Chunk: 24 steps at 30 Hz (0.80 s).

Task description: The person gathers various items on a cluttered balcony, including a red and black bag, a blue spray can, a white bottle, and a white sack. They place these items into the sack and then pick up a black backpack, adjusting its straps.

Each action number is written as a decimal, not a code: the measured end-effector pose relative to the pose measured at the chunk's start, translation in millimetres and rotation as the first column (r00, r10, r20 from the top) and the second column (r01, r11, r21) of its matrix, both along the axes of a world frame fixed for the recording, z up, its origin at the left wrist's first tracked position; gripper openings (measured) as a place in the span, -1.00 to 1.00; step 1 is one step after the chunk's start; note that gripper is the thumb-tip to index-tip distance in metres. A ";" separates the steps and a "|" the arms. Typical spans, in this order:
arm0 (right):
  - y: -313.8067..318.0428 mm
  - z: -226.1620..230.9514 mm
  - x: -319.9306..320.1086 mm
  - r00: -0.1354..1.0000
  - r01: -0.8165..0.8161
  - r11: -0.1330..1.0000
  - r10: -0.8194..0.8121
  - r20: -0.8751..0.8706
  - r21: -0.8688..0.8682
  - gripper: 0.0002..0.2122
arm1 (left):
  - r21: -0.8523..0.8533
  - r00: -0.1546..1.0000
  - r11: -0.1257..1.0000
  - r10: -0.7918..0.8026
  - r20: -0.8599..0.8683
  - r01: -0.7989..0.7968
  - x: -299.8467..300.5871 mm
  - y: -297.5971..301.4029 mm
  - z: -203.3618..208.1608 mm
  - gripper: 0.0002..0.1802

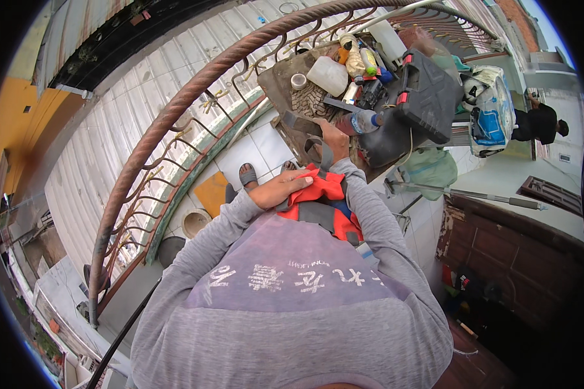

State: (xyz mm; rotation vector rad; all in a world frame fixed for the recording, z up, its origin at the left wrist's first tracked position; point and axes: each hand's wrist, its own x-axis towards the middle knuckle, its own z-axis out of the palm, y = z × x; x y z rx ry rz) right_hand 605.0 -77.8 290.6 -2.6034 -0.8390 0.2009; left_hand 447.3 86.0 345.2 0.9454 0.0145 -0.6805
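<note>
At my waist lies a red-orange and grey fabric piece (331, 186) with a grey strap (322, 155); its full shape is hidden in folds. My left hand (280, 192) rests over its upper edge with the fingers fairly straight, holding the fabric against my front. Farther out and to the right, my right hand (335, 139) is closed around the strap, which loops down from it to the fabric. A flat dark grey end (301, 123) sticks out to the left of this fist, over the table corner.
A cluttered table (276, 81) ahead holds a black tool case (428, 97), plastic bottle (362, 122), white container (329, 74) and gloves (309, 102). A curved rusty railing (175, 107) runs along the left. A bowl (195, 222) stands on tiles. Another person (540, 123) is far right.
</note>
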 end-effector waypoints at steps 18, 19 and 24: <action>-74.7 184.2 -59.8 0.966 -0.001 0.248 -0.249 0.064 0.969 -0.60 | 0.012 0.997 0.997 0.074 0.039 -0.074 71.8 -6.1 24.9 -0.50; -77.9 194.0 -61.6 0.960 0.197 0.103 -0.220 -0.171 0.975 -0.59 | 0.038 0.997 0.997 0.060 0.041 -0.061 76.3 -6.2 21.4 -0.49; -111.6 187.2 -62.9 0.720 0.692 -0.396 0.323 -0.614 0.603 -0.53 | 0.189 0.993 0.979 0.056 0.106 -0.076 85.4 -17.4 24.0 -0.47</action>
